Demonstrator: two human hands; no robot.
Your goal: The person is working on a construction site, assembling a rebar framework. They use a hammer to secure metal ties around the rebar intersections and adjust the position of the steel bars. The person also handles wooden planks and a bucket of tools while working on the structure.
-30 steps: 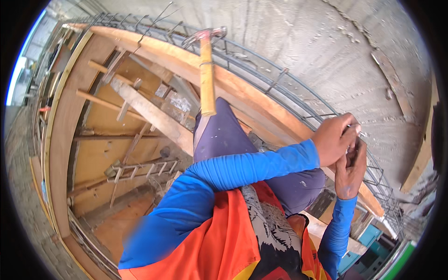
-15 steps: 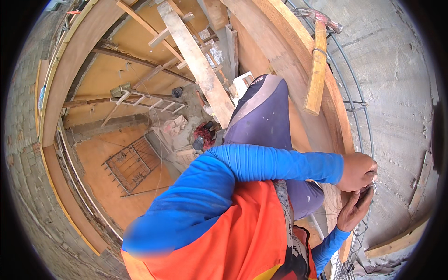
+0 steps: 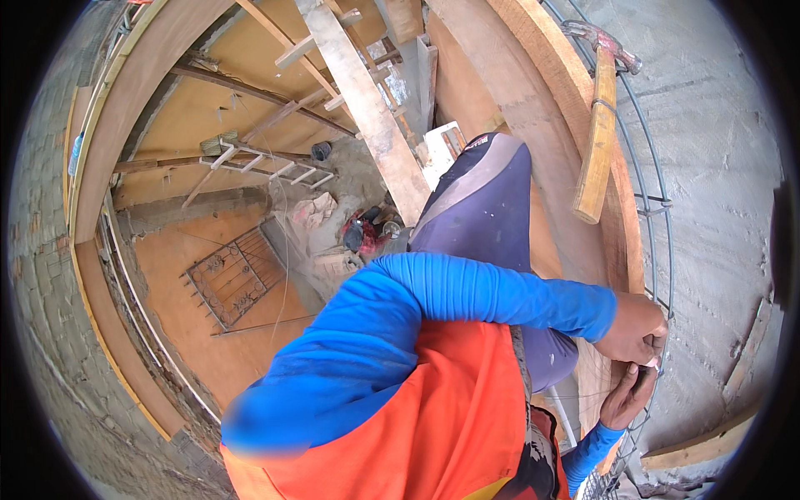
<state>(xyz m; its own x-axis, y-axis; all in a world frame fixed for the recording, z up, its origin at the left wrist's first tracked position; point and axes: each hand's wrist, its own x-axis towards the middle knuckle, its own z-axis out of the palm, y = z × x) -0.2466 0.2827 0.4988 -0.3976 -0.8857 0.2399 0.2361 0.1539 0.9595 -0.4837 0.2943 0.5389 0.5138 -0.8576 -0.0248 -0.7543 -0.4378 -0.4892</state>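
Note:
My left hand (image 3: 632, 330), its blue-sleeved arm stretched across to the right, is closed with the fingertips pinched at the steel bars. My right hand (image 3: 627, 398) reaches up from below, its fingers pressed together and meeting the left fingertips. A tiny pale bit shows between them, too small to name. Both hands are at the long tied reinforcing bars (image 3: 664, 233), which run along the curved wooden form board (image 3: 612, 179). Farther up, a claw hammer (image 3: 598, 133) with a yellow wooden handle rests across the board's edge and the bars.
Left of my bent knee the space drops to a lower floor, where a person in red (image 3: 360, 236) is at work. A long plank (image 3: 367, 108), a wooden ladder (image 3: 275, 165) and a metal grille (image 3: 237, 279) are there. Grey concrete (image 3: 708, 208) lies right of the bars.
The view has shifted, so the hammer and board appear farther right. Both hands appear slightly lower but stay together at the bars. The person below has changed posture a little.

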